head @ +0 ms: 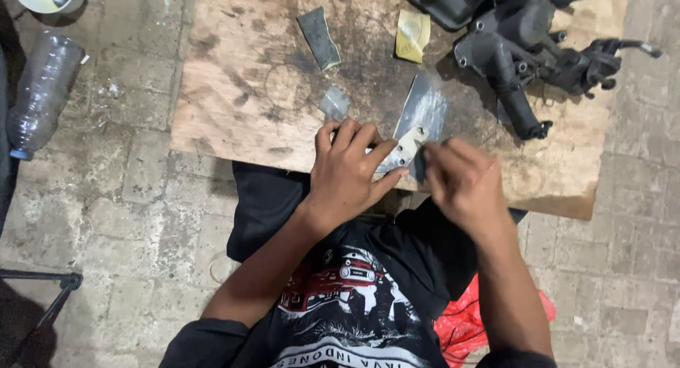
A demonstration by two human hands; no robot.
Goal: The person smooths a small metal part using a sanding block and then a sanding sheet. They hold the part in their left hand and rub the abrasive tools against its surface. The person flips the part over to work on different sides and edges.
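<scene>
Left hand (pixel 348 175): positioned at frame centre, palm down, wrist bent, fingers curled and closed around a small pale metal bracket (pixel 404 150). The thumb lies under the part; the other fingers press on its left end.

Right hand (pixel 462 182): positioned just right of centre, motion-blurred. Its fingers are bunched together at the right end of the bracket. Whether they grip the bracket or something small against it cannot be determined. Both forearms enter from the lower edge of the frame.

Surface: a stained plywood board (pixel 234 92) serves as the worktop and lies on a floor of grey paving blocks (pixel 127 212). The board occupies the upper centre of the frame.

Items on the board:
- a dark grey abrasive strip (pixel 319 38), upper centre;
- a yellow scrap (pixel 412 35), to its right;
- a small clear wrapper (pixel 334 103), just above the left hand;
- a grey sheet (pixel 423 107), above the bracket;
- a black cast engine assembly (pixel 524 42), upper right.

A clear plastic bottle (pixel 41 92) lies on the floor at upper left. A red plastic bag (pixel 464 318) shows at the lower centre.

Bracket: flat, light-coloured, elongated, with a visible hole near its upper end. It is held over the near edge of the board, tilted up to the right.
</scene>
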